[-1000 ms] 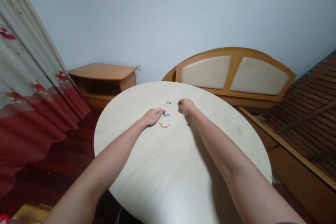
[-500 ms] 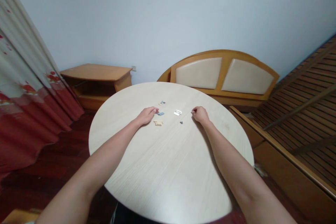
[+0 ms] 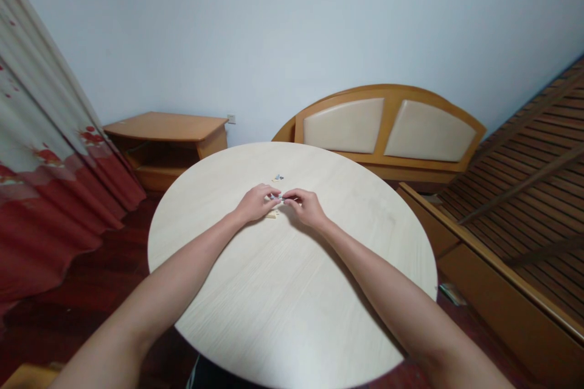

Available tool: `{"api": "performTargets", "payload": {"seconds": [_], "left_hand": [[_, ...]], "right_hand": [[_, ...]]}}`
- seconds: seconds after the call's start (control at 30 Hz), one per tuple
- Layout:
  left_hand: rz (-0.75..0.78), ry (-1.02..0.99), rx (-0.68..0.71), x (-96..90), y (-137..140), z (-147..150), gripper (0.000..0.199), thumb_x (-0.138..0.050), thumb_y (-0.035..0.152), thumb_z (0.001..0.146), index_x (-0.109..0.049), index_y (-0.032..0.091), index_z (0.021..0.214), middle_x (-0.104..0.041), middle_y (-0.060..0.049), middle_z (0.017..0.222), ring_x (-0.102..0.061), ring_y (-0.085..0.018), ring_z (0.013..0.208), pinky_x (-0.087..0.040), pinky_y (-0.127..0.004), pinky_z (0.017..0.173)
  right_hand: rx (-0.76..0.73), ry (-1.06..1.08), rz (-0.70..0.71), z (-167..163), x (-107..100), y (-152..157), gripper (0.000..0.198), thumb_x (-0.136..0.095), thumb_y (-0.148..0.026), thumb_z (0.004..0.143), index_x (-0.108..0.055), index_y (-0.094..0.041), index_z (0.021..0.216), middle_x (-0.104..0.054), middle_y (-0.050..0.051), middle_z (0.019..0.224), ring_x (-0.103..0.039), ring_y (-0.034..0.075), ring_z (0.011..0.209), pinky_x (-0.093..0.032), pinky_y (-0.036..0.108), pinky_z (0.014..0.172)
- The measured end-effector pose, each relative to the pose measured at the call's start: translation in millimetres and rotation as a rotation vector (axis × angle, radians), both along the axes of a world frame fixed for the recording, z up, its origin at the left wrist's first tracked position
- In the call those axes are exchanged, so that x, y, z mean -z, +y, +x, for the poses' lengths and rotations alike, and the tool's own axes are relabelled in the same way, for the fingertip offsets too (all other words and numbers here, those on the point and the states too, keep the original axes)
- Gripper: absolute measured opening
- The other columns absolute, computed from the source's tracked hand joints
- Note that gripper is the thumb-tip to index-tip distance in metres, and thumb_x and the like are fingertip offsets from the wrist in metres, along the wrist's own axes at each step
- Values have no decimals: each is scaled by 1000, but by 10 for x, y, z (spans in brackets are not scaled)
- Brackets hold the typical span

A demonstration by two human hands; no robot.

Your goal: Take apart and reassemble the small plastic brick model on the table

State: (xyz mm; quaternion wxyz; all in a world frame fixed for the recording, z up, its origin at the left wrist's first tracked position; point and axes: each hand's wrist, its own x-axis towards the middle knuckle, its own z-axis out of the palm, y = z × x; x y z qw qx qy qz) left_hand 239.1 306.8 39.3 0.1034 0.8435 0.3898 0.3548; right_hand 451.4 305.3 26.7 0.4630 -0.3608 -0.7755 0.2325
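Over the round table [image 3: 255, 273] my two hands meet, fingertips nearly touching. My left hand [image 3: 258, 202] is closed in a pinch on a small blue-grey brick piece [image 3: 274, 197], largely covered by its fingers. Thumb and fingers of my right hand [image 3: 309, 208] close on a small dark piece [image 3: 285, 199]; its exact shape is too small to tell. Just below the fingertips lie cream toy-brick pieces [image 3: 272, 215], partly covered by my left hand. Farther off is a little group of blue-grey, dark and yellowish pieces [image 3: 278, 177].
Beyond the table stand a low wooden cabinet [image 3: 168, 124] on the left and a padded headboard [image 3: 344, 126] on the right. A wooden bed rail [image 3: 483, 261] runs along the right side. A red and white curtain [image 3: 50, 134] hangs at the left.
My right hand has moved left to meet my left hand, and its arm now slants inward. The white pieces and the dark piece on the table's middle are now hidden or gone from sight.
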Motion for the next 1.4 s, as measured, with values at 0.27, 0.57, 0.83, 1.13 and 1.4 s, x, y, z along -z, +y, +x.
{"api": "performTargets", "payload": {"seconds": [0.27,0.57,0.83,1.13,1.4], "left_hand": [[-1,23,17,-17,-24,47,22,-57,29,96,-75,18,92,-75,-7,91,-67,-20,87,-50,-33,85],[-60,-11,20,-33,-47,59,22,-54,30,95,-72,17,92,-73,-6,89,-66,-19,83,-51,-31,80],[-28,17,48,-59,-65,54,19,-61,32,94,-73,19,101,-74,-7,99,-67,-20,92,-52,-34,87],[27,30,34,-45,-63,51,17,-63,29,94,-73,19,103,-74,-8,103,-67,-20,96,-51,-35,91],[13,40,19,-17,-39,44,17,-62,28,94,-73,19,103,-74,-7,102,-67,-20,95,-51,-34,90]], "right_hand": [[0,122,-52,-56,72,9,19,-68,-28,86,-76,-19,100,-78,9,101,-72,20,85,-58,33,79],[2,4,-9,5,37,-18,20,-65,-27,89,-77,-20,103,-78,10,104,-72,20,88,-57,34,81],[70,-74,68,40,30,-13,15,-67,-30,88,-73,-19,96,-75,6,88,-65,17,74,-53,30,73],[61,-143,119,55,9,-20,16,-68,-34,90,-72,-19,94,-73,5,86,-64,17,75,-50,29,74],[47,-170,153,59,-3,-43,14,-65,-31,92,-72,-21,98,-73,6,88,-65,18,78,-50,30,76]]}}
